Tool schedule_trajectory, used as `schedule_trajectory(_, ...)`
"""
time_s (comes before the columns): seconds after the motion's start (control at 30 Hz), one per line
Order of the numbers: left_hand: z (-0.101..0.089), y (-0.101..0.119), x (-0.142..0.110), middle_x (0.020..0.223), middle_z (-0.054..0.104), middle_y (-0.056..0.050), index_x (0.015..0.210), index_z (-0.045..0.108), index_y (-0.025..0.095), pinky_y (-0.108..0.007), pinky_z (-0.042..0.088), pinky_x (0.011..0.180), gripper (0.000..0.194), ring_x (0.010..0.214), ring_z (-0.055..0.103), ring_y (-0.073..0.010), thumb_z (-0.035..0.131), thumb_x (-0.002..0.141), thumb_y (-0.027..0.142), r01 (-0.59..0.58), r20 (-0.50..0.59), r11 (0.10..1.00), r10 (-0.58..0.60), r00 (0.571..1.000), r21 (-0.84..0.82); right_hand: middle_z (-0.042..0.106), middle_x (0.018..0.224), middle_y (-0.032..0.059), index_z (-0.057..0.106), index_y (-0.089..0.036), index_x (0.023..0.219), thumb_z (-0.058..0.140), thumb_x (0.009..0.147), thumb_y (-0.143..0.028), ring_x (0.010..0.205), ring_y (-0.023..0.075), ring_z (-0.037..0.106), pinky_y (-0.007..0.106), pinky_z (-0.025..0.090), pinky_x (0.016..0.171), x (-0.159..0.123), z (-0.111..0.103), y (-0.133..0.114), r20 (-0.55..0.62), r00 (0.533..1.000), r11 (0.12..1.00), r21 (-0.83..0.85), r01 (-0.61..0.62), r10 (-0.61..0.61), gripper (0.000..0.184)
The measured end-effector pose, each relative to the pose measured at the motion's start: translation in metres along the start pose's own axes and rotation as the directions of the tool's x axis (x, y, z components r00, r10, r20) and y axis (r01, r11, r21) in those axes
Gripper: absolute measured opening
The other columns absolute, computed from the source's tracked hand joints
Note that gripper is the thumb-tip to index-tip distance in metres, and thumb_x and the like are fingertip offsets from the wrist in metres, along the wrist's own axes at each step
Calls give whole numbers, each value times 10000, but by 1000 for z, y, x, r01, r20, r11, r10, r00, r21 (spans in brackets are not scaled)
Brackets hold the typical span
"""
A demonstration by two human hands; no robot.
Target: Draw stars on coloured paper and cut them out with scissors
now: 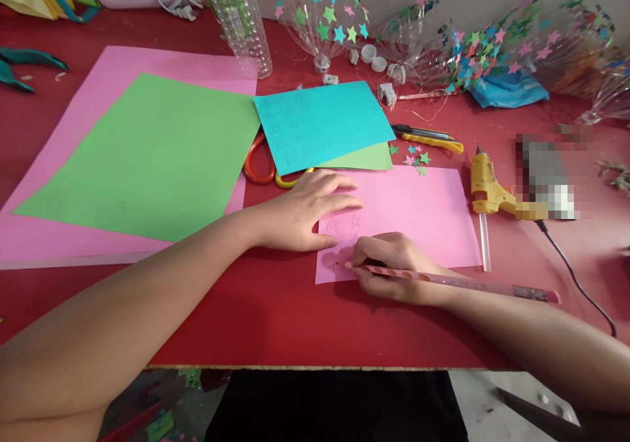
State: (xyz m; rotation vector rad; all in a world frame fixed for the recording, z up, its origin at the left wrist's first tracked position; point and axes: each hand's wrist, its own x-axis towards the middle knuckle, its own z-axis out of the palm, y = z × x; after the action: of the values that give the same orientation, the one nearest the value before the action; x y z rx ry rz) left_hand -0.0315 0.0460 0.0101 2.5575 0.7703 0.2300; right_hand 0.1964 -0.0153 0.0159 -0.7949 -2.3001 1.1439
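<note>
A small pink paper sheet (418, 212) lies on the red table near its front edge, with several pencil-drawn stars at its left end. My right hand (394, 265) is closed round a pink pencil (443, 278), whose tip touches the paper at a lower-left star. Fingers spread, my left hand (315, 209) rests flat on the left part of that sheet. Just above it lies a blue paper sheet (325, 124) with faint star outlines. Under the blue sheet a light green paper (367, 158) and scissors with orange and yellow handles (259, 161) partly show.
Large green paper (147, 160) and pink paper (105, 81) lie at left. A yellow glue gun (485, 183) with its cord stands right, near a yellow cutter knife (433, 139) and small cut stars (423, 159). A plastic bottle (241, 29) and star-covered clear ornaments (322, 16) line the back.
</note>
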Motion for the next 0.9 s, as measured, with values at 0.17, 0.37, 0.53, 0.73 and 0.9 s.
schedule_trajectory(0.17,1,0,-1,1480,419,-144,1348,524,230,-563,252,1156,552,1394,319,-350,683,832,346,2,-14,1000,-2,1000,-2,429,602,-83,439,-207,742,554,754,-37,504,55,340,170,270,492,0,-1,0,11,999,998,16,-53,53,205)
schedule_trajectory(0.37,1,1,0,1478,421,-141,1342,529,239,-566,254,1156,542,1397,318,-351,681,838,366,5,-15,1000,-5,1000,-8,438,604,-81,433,-209,739,551,748,-35,511,57,357,169,278,487,-2,-2,-1,10,995,994,40,-101,101,211)
schedule_trajectory(0.53,0,0,0,1481,416,-144,1355,523,228,-566,248,1159,557,1396,314,-349,677,834,348,4,-8,1000,-4,1000,-3,434,602,-79,437,-205,738,543,740,-30,512,57,343,176,276,496,-1,-1,2,-6,1000,1000,17,-19,19,205)
schedule_trajectory(0.73,1,0,1,1483,416,-142,1346,520,236,-577,243,1162,552,1396,316,-351,674,824,329,-3,-12,1000,3,1000,-2,421,605,-79,447,-202,745,524,727,-20,511,59,316,188,269,502,-1,0,3,5,997,997,13,78,-78,199)
schedule_trajectory(0.9,1,0,1,1480,418,-146,1336,522,232,-575,249,1157,544,1393,318,-349,675,822,323,-21,-25,1000,21,999,8,431,604,-71,458,-200,745,495,741,-18,516,67,330,195,281,504,0,0,2,54,994,995,26,95,-96,185)
